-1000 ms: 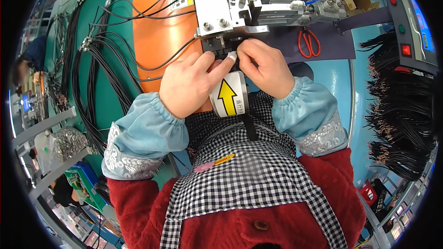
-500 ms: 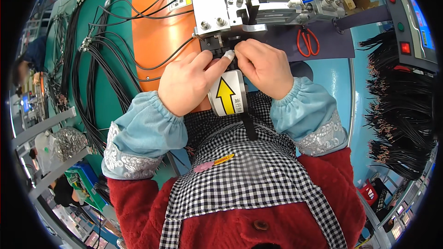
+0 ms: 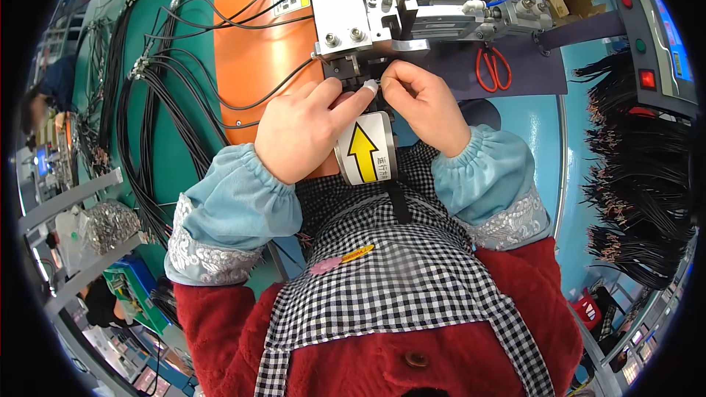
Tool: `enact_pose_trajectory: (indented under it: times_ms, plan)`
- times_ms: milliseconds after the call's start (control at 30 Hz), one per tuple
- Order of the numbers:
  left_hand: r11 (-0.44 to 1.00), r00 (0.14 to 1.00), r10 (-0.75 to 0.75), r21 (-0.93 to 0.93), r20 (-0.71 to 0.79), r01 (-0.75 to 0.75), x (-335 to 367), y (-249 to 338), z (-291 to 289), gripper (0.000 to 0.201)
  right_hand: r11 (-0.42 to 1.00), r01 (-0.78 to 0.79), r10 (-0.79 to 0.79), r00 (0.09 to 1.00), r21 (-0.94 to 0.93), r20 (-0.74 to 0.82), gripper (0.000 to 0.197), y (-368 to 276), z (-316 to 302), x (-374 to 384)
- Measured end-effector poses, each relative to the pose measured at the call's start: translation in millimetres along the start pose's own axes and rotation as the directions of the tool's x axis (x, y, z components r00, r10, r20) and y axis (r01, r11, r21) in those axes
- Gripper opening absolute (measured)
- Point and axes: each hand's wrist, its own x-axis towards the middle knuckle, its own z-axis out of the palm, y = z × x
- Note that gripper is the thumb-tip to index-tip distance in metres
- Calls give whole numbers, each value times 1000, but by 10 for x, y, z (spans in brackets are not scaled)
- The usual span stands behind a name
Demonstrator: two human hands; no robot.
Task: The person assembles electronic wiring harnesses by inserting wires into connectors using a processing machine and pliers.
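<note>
Both hands meet at twelve o'clock, under the grey metal press machine (image 3: 382,11). The left hand (image 3: 305,129) and right hand (image 3: 426,103) have fingers pinched together on a small white connector piece (image 3: 370,87), just above the white yellow-arrow label (image 3: 365,151). Red-handled scissors (image 3: 494,68) lie at two o'clock.

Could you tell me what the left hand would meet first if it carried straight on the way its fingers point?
Probably the right hand's fingertips: the left hand points right-upward at them, nearly touching.
</note>
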Motion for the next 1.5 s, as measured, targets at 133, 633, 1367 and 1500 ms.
enact_pose_trajectory:
  times_ms: [133, 633, 1367, 1500]
  plan:
    - [1000, 1000, -3, 0, -11, 3, 20, -2, 2, 35, 997, -30, 31, 1000, 72, -3, 8, 75, 17, 12]
    - [994, 996, -46, -99, -76, 39, 4, -68, 91, 33, 970, -86, 115, 987, 228, -114, 6, 0, 28, -25]
    - [984, 984, -117, -147, -135, 97, -130, -55, -70, 29, 968, -176, 184, 982, 180, -29, 19, -18, -58, -17]
    - [957, 970, -227, -204, -87, 205, -276, -131, -78, 24, 964, -185, 190, 982, 188, -8, 19, -27, -57, -9]
